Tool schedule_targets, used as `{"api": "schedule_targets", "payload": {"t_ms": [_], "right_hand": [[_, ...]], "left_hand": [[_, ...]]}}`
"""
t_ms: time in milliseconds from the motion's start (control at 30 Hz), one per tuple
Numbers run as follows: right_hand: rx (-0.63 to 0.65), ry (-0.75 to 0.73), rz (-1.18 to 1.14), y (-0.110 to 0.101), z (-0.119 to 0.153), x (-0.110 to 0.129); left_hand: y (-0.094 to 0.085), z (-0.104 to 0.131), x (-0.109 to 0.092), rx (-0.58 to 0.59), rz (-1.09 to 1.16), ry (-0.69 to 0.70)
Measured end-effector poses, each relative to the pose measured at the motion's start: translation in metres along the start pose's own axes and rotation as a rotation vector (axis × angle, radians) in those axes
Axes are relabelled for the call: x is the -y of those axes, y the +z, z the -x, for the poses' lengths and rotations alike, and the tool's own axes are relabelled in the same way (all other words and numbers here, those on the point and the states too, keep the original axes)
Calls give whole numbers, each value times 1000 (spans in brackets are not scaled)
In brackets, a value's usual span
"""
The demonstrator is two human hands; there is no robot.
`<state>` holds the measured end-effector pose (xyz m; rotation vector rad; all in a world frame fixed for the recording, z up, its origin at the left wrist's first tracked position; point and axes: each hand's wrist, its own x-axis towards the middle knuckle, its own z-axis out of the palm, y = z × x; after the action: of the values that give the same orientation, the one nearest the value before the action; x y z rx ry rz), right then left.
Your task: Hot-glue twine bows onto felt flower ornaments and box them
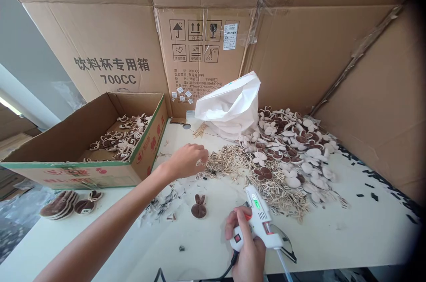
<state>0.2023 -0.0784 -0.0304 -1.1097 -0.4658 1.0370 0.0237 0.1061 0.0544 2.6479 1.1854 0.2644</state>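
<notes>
My right hand (246, 240) is wrapped round a white glue gun (261, 215), its nozzle pointing up toward a heap of short tan cords (286, 197). My left hand (191, 160) reaches over the left edge of the cord heap, fingers bent together; whatever they pinch, if anything, is too small to make out. Between the hands, nearer the front, a brown bunny-shaped piece (199, 206) lies flat on the white table (133, 229).
An open cardboard box (96, 175) with finished-looking pieces stands at left, stacked brown pieces (60, 204) before it. A white bag (229, 107) and a pile of bunny shapes (293, 140) are at the back. Black strips (374, 196) lie at right; cardboard walls rise behind.
</notes>
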Motion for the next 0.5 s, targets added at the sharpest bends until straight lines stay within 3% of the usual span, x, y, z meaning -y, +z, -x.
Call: {"api": "schedule_targets", "payload": {"t_ms": [133,500], "right_hand": [[39,-24,0,-3,-4,-5],[42,-50,16,-4,-9,-13]], "left_hand": [[14,2,-1,60,56,110],[55,4,-5,-5,127,136]]}}
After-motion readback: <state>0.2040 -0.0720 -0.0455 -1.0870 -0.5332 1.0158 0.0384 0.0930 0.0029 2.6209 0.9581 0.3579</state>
